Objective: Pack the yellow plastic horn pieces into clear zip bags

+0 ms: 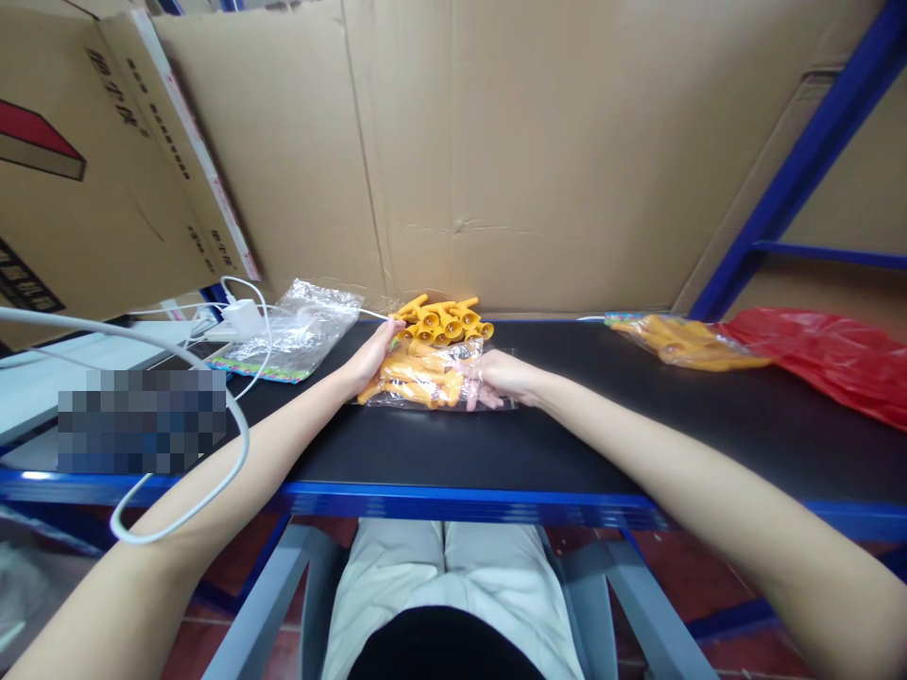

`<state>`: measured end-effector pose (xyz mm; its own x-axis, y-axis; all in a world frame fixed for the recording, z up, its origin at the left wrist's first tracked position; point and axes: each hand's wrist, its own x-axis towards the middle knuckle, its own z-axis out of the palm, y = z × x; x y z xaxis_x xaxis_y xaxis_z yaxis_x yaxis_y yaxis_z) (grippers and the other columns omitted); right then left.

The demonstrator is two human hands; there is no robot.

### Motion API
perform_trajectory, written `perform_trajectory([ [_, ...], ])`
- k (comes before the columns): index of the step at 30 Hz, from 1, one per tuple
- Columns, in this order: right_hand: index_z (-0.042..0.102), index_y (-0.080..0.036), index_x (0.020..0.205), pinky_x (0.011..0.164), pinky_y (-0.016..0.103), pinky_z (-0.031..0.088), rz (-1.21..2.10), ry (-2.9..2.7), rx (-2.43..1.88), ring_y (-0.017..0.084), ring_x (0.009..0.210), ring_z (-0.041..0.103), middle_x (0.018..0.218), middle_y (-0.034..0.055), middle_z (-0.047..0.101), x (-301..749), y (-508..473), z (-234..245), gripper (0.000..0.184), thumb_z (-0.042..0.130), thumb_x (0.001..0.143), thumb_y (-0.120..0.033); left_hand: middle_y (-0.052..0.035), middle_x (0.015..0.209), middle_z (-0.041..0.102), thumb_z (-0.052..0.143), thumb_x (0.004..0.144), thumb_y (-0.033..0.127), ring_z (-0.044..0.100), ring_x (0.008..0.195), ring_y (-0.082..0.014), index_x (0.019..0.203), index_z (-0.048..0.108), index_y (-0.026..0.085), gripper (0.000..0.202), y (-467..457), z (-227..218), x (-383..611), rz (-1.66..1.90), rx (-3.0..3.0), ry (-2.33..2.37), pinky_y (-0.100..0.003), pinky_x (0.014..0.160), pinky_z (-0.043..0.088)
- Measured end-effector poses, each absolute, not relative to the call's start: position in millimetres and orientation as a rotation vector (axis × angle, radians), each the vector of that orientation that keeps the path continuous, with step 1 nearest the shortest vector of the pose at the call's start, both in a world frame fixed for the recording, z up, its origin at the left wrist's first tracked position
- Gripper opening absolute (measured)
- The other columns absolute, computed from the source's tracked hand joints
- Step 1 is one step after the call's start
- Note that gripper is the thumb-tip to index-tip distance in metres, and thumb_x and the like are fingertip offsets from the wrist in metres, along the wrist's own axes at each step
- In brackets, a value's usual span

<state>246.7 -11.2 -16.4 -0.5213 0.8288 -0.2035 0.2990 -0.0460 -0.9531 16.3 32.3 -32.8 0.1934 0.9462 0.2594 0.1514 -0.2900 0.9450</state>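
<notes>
- Hands flank a clear plastic bag (pixel 425 401) lying near the middle of the black tabletop (pixel 460 453), yellow horn-shaped pieces (pixel 418 368) inside it.
- Left hand (pixel 374 357) lies against the bag's left end, fingers extended and slightly bent, fingertips near the loose pile; whether it grips the film, I cannot tell.
- Right hand (pixel 502 376) is at the bag's right end, its loosely spread fingers showing through film; I cannot tell whether they grip anything.
- Loose yellow pieces (pixel 450 319) are heaped just behind the bag, several flared ends facing forward.
- Flat, clear packaging (pixel 312 326) lies to the left, beside a white charger (pixel 242 319).
- Another filled bag (pixel 676 342) lies to the right, touching red plastic (pixel 836 359).
</notes>
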Motion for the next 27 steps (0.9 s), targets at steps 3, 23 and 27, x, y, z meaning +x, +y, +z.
perform_trajectory([
  [3,0.050,-0.013,0.059,0.024,0.016,0.024,1.490,-1.888,-1.254,0.005,0.025,0.038,0.046,0.0051,0.060,246,-15,-11,0.031,0.044,0.086,-0.027,-0.0079,0.133,0.045,0.034,0.086,0.053,0.035,0.126,-0.0238,0.119,0.046,0.020,0.048,33,-34,15,1.124,1.813,1.177,-0.037,0.105,0.025],
  [23,0.060,-0.012,0.065,0.047,0.021,0.040,1.366,-1.910,-0.975,0.009,0.049,0.053,0.057,0.0034,0.061,261,-17,16,0.020,0.060,0.071,-0.032,-0.0102,0.133,0.047,0.028,0.086,0.056,0.040,0.124,-0.0226,0.127,0.046,0.016,0.061,38,-33,10,0.929,2.009,1.221,-0.034,0.103,0.028],
  [27,0.060,-0.013,0.063,0.048,0.021,0.040,1.235,-1.822,-1.070,0.009,0.049,0.053,0.056,0.0024,0.060,265,-9,15,0.017,0.061,0.070,-0.029,-0.0088,0.116,0.061,0.023,0.086,0.056,0.052,0.112,-0.0238,0.113,0.058,0.015,0.060,31,-21,9,0.962,2.082,1.339,-0.033,0.095,0.036],
])
